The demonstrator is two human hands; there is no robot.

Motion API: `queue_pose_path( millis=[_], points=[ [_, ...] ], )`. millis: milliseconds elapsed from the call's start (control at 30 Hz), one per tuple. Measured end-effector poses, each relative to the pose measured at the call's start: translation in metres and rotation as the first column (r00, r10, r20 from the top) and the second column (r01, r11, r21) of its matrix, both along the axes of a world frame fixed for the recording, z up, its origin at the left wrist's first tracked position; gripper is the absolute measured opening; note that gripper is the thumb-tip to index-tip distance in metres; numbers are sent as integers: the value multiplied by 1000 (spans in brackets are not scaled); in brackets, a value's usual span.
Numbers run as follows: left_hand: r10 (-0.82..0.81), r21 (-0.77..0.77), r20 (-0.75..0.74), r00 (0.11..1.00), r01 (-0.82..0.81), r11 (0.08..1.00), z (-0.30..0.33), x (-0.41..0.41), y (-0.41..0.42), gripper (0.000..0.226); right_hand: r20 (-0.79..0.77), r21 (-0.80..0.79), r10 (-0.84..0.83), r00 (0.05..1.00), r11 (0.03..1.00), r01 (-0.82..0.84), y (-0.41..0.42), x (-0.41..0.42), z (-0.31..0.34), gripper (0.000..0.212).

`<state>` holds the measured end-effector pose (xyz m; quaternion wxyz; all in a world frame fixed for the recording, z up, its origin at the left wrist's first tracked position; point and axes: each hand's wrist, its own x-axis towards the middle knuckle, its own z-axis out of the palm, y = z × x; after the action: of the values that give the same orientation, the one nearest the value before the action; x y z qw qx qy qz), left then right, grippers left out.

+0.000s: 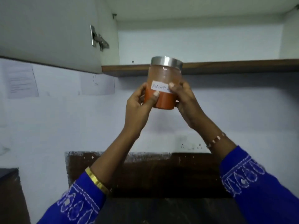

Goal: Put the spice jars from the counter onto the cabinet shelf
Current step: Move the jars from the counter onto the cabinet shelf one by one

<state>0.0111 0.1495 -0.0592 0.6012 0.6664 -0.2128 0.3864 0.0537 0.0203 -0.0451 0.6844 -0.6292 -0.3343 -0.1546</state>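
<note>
Both hands hold one clear round jar with a shiny metal lid and red powder inside (163, 88). The left hand (140, 101) and the right hand (184, 97) squeeze its lower half, just below the brown edge of the white cabinet shelf (234, 66). The lid could bump that edge, and the jar could slip. I count one jar, two hands, and no jars on the shelf.

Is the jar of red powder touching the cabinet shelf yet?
Cannot tell. In the head view the jar is held up in both hands, left hand and right hand, its lid overlapping the shelf edge; overlap alone shows neither contact nor gap.
</note>
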Motion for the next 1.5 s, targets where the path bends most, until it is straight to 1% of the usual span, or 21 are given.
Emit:
queue_pose_path(
  millis=[67,167,233,267,333,400,433,633,733,767,867,900,967,1033,1067,1133,1200,1267,1400,1467,1500],
  points=[
    [34,-15,34,999,-34,999,36,11,4,36,32,3,-6,999,1000,6,3,11,37,57],
    [85,-3,91,992,-85,996,85,31,12,29,107,-37,-24,994,999,28,13,30,91,36],
    [130,32,104,986,-134,991,109,45,19,30,156,-68,-56,986,995,67,21,42,118,32],
    [155,40,93,983,-160,986,118,53,23,34,179,-86,-77,981,992,93,25,50,128,33],
    [211,53,44,977,-213,976,132,67,32,50,207,-124,-111,972,983,138,34,65,142,39],
    [254,75,-7,967,-253,965,140,79,40,63,189,-157,-125,974,975,156,44,80,149,45],
    [267,82,-13,964,-265,961,143,86,44,64,174,-168,-125,977,974,155,50,87,152,47],
    [296,165,-58,953,-284,945,148,125,74,48,149,-220,-178,973,953,209,80,128,154,56],
    [368,227,-70,927,-344,911,153,138,89,48,127,-278,-185,975,937,214,88,141,160,58],
    [427,257,-51,903,-401,879,154,142,92,50,133,-310,-203,970,921,236,91,145,162,56],
    [593,350,26,805,-563,749,158,150,99,55,177,-396,-263,948,863,313,102,156,170,37],
    [628,390,36,778,-589,708,159,154,101,55,197,-436,-290,936,830,349,106,159,172,35],
    [686,475,32,727,-615,629,162,162,105,50,269,-521,-378,886,716,464,115,164,173,37],
    [717,570,-26,697,-579,583,169,168,108,43,361,-574,-452,816,582,576,125,169,175,41],
    [722,627,-64,689,-535,566,173,171,110,39,394,-599,-465,793,524,605,131,171,177,45],
    [738,739,-122,664,-435,514,180,175,114,34,434,-675,-428,793,429,601,140,173,180,46],
    [766,807,-118,632,-388,444,185,182,117,32,445,-722,-376,813,387,574,145,177,183,40],
    [775,818,-128,618,-377,435,186,188,120,32,461,-736,-359,812,356,575,147,182,183,38],
    [758,780,-133,639,-404,478,186,191,118,33,444,-747,-360,821,357,560,146,187,184,37],
    [752,721,-106,651,-470,509,182,190,119,29,471,-730,-363,804,351,586,147,185,183,34],
    [751,672,-84,655,-520,528,178,188,119,27,497,-705,-373,783,352,615,147,184,181,28]
  ],
)
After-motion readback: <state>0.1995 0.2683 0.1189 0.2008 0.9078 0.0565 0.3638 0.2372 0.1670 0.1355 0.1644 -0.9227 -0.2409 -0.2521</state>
